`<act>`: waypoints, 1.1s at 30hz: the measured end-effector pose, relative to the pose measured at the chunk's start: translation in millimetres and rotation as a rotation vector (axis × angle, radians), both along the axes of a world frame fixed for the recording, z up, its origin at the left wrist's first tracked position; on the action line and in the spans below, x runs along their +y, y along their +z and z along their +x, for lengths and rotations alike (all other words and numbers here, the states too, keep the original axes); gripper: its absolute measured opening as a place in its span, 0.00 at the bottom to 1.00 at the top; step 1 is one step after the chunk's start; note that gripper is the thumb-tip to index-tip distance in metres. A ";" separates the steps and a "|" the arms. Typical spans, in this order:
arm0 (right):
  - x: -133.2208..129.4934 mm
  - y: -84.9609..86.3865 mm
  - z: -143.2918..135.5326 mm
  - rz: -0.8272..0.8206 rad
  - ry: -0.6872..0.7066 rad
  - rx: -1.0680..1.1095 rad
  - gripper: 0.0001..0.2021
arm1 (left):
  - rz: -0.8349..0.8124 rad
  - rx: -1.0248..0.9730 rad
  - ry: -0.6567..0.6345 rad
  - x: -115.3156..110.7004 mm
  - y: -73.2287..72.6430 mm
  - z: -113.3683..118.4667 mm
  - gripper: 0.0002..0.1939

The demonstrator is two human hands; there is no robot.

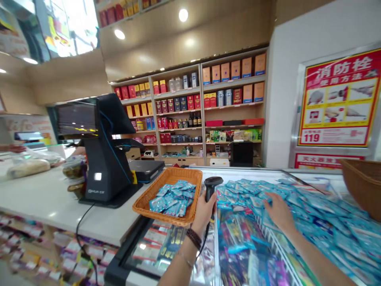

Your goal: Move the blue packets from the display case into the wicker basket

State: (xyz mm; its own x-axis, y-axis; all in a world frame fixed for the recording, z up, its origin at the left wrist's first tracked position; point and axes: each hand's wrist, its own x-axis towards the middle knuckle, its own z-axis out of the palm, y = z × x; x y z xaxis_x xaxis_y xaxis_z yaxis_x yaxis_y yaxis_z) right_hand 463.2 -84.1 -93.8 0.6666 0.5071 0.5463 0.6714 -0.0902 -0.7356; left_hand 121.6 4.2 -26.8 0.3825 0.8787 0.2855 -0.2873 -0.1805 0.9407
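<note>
- The scanner [212,187] is black, with a broad rounded head on a slim handle; it stands nearly upright above the freezer [129,260], toward its far edge and between the basket and the loose pile.
- The left grip [205,212] is clasped round the scanner's handle; a dark cord [206,238] runs down beside that wrist.
- The right grip [278,210] is unclenched, thumb set apart from the fingers, over the blue packets [333,214]; whether it touches them I cannot tell.
- These packets are flat, shiny and pale blue with small printing, heaped loosely from the freezer's far edge along its right side.
- More blue sachets [172,200] lie inside an orange wicker basket [142,204], which sits by the freezer's far left corner, close to the bench [44,194].
- Under the pile's left border, colourful packages [241,234] fill the freezer beside a white wire rack [278,244].
- On the bench, near its right edge, a black terminal [107,159] stands next to a flat black box [145,170].
- The scanner and left forearm come between the basket and the pile; a brown basket [364,182] overhangs the pile's right end.
</note>
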 end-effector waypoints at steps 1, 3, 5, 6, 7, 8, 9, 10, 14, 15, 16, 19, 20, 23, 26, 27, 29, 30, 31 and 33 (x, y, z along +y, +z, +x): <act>-6.3 -9.9 1.5 -0.077 -0.023 -0.110 0.12 | -0.009 0.008 -0.011 -1.6 -3.8 8.0 0.41; -12.1 -28.4 -1.6 -0.202 -0.035 -0.293 0.15 | -0.029 0.015 -0.033 -3.8 -13.8 21.9 0.42; -8.7 -41.2 -10.7 -0.265 -0.017 -0.407 0.17 | -0.047 0.015 -0.055 -4.7 -26.4 31.7 0.43; -4.2 -45.0 -16.1 -0.278 -0.004 -0.439 0.18 | -0.053 0.020 -0.065 -4.7 -33.3 34.7 0.44; 1.3 -47.2 -21.4 -0.282 0.009 -0.454 0.19 | -0.058 0.031 -0.074 -4.6 -40.3 36.6 0.44; 7.4 -48.1 -26.0 -0.280 0.023 -0.453 0.19 | -0.060 0.049 -0.084 -4.2 -47.1 37.4 0.44; 13.3 -48.1 -29.4 -0.276 0.037 -0.440 0.19 | -0.060 0.068 -0.093 -3.6 -53.4 37.5 0.44; 18.5 -47.5 -31.5 -0.271 0.053 -0.417 0.19 | -0.059 0.084 -0.100 -2.9 -59.1 37.1 0.43; 28.9 -40.7 -26.6 -0.284 0.126 -0.291 0.21 | -0.071 0.086 -0.107 -0.2 -73.1 35.5 0.44; 29.3 -38.3 -23.7 -0.291 0.141 -0.258 0.21 | -0.078 0.079 -0.104 -0.3 -74.6 35.7 0.44; 29.5 -35.6 -20.9 -0.299 0.152 -0.222 0.21 | -0.085 0.073 -0.101 -0.9 -75.6 36.1 0.45; 30.9 -28.0 -16.5 -0.295 0.148 -0.085 0.24 | -0.098 0.075 -0.095 -4.9 -76.2 37.5 0.46; 31.9 -26.0 -16.5 -0.270 0.142 -0.029 0.26 | -0.100 0.080 -0.096 -6.4 -76.0 37.7 0.46; 34.5 -20.9 -19.4 -0.124 0.114 0.154 0.27 | -0.106 0.092 -0.104 -9.5 -75.2 37.1 0.46; 32.4 -15.6 -23.4 0.010 0.129 0.291 0.19 | -0.104 0.096 -0.107 -10.0 -74.7 35.8 0.45; 30.6 -13.7 -24.8 0.027 0.148 0.308 0.15 | -0.102 0.097 -0.109 -10.0 -74.6 35.5 0.45; 26.3 -9.9 -28.0 0.034 0.189 0.297 0.12 | -0.098 0.096 -0.113 -10.3 -74.5 35.3 0.45; 24.4 -8.3 -29.9 0.035 0.204 0.276 0.11 | -0.098 0.096 -0.115 -10.7 -74.3 35.4 0.45; 22.8 -7.0 -31.8 0.040 0.210 0.248 0.10 | -0.099 0.097 -0.117 -11.2 -74.0 35.5 0.45; 21.0 -5.3 -35.0 0.066 0.173 0.176 0.08 | -0.100 0.099 -0.122 -12.7 -73.0 35.8 0.45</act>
State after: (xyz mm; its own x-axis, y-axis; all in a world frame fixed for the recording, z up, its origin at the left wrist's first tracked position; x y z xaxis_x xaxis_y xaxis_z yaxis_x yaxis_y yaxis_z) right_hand 428.2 -63.1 -99.1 0.6606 0.5892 0.4651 0.5335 0.0673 -0.8431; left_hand 157.4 -8.6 -99.8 0.5101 0.8461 0.1547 -0.2062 -0.0543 0.9770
